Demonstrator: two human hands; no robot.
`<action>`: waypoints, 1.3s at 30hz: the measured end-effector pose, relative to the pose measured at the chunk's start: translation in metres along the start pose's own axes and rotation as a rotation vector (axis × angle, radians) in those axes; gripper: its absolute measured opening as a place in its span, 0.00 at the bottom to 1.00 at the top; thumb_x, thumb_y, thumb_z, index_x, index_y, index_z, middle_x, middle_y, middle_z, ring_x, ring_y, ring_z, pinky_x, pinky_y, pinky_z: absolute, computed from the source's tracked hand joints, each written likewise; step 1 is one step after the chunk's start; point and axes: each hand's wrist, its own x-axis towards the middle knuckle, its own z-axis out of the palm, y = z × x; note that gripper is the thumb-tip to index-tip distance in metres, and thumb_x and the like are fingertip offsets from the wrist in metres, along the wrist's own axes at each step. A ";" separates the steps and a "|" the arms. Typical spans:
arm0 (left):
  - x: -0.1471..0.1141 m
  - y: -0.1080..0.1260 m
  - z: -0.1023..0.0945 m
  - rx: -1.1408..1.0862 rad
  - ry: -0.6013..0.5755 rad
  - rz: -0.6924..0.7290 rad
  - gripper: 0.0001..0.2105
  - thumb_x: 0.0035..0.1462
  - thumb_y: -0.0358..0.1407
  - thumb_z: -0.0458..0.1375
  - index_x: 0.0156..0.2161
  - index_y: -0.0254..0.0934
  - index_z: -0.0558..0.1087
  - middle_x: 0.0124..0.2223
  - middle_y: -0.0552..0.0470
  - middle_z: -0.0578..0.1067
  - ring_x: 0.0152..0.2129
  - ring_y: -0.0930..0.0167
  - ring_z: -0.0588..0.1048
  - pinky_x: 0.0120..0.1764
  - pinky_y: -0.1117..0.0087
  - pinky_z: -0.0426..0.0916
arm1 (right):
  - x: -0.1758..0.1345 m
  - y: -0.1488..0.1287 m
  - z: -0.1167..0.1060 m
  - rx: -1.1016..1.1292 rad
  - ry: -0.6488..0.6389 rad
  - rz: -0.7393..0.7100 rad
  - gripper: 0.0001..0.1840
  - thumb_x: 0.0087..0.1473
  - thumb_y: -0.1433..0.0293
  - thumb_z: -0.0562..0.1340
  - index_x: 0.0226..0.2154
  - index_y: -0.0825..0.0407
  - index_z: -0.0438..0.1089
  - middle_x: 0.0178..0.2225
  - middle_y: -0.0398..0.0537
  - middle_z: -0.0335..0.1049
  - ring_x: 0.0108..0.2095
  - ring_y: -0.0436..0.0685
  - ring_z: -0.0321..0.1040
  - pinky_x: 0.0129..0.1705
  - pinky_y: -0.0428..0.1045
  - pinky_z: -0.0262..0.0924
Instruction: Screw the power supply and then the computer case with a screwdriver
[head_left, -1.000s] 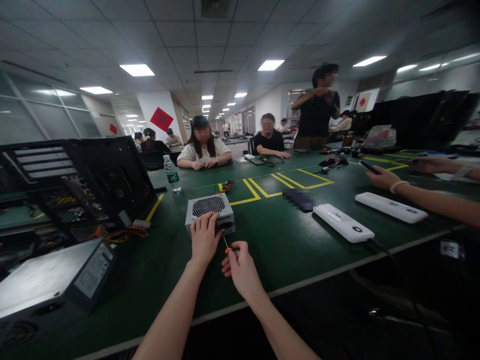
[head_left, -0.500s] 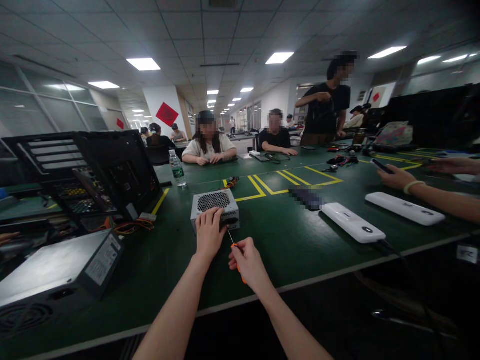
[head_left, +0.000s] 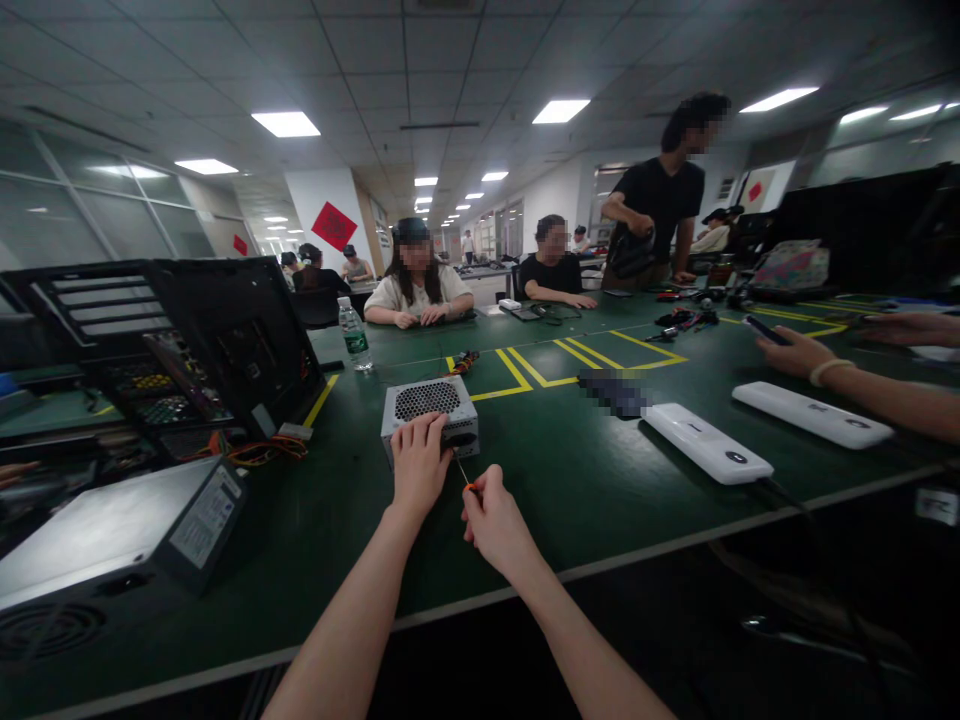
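Observation:
A small grey computer power supply (head_left: 463, 412) with a honeycomb vent on top sits on the green table. My left hand (head_left: 420, 460) grips its near side, fingers bent over the top edge. My right hand (head_left: 496, 522) is closed around a screwdriver (head_left: 469, 488) with an orange handle, most of which the fingers hide. Its thin shaft slants up and left to the near face of the power supply, close to my left fingertips. I cannot make out where exactly the tip touches.
On the left stand an open black computer case (head_left: 240, 350) and a larger power supply (head_left: 127, 530). A water bottle (head_left: 355, 338) is behind. White power banks (head_left: 705, 445) lie to the right, near another person's hand holding a phone (head_left: 766, 330). People sit and stand across the table.
My right hand has rolled over on the screwdriver, so its orange handle is now mostly covered. My left hand and the power supply have stayed put. The standing person's arm has lowered.

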 end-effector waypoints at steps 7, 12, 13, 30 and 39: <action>0.000 0.000 0.000 -0.018 -0.003 -0.014 0.21 0.47 0.32 0.56 0.49 0.40 0.63 0.49 0.46 0.65 0.45 0.62 0.61 0.48 0.58 0.52 | 0.001 -0.001 -0.005 0.023 -0.036 0.008 0.06 0.53 0.69 0.49 0.28 0.49 0.47 0.18 0.35 0.60 0.13 0.46 0.60 0.12 0.40 0.51; 0.000 -0.002 0.001 -0.032 0.008 -0.017 0.21 0.46 0.32 0.56 0.49 0.40 0.63 0.49 0.46 0.65 0.45 0.63 0.61 0.48 0.59 0.53 | -0.002 -0.002 -0.005 0.034 -0.014 0.005 0.05 0.53 0.69 0.49 0.29 0.49 0.48 0.19 0.35 0.61 0.13 0.46 0.60 0.13 0.40 0.52; 0.000 -0.002 0.002 -0.034 0.008 -0.017 0.21 0.46 0.32 0.56 0.49 0.40 0.63 0.49 0.46 0.65 0.45 0.63 0.62 0.48 0.59 0.53 | -0.002 -0.002 -0.005 0.035 -0.011 0.003 0.05 0.53 0.68 0.49 0.29 0.49 0.48 0.19 0.35 0.61 0.13 0.46 0.60 0.13 0.40 0.52; 0.001 -0.001 0.000 -0.029 -0.007 -0.017 0.20 0.47 0.32 0.56 0.48 0.40 0.63 0.49 0.46 0.65 0.46 0.62 0.61 0.48 0.58 0.52 | -0.005 0.001 0.000 -0.101 0.103 -0.045 0.05 0.46 0.71 0.54 0.29 0.50 0.54 0.26 0.42 0.64 0.24 0.51 0.66 0.26 0.47 0.61; 0.000 -0.001 0.000 -0.028 0.001 -0.011 0.21 0.47 0.32 0.56 0.49 0.40 0.62 0.49 0.46 0.65 0.46 0.62 0.61 0.48 0.59 0.52 | 0.000 0.001 -0.001 0.056 -0.009 0.043 0.07 0.54 0.68 0.47 0.37 0.52 0.53 0.19 0.40 0.66 0.14 0.47 0.61 0.14 0.41 0.54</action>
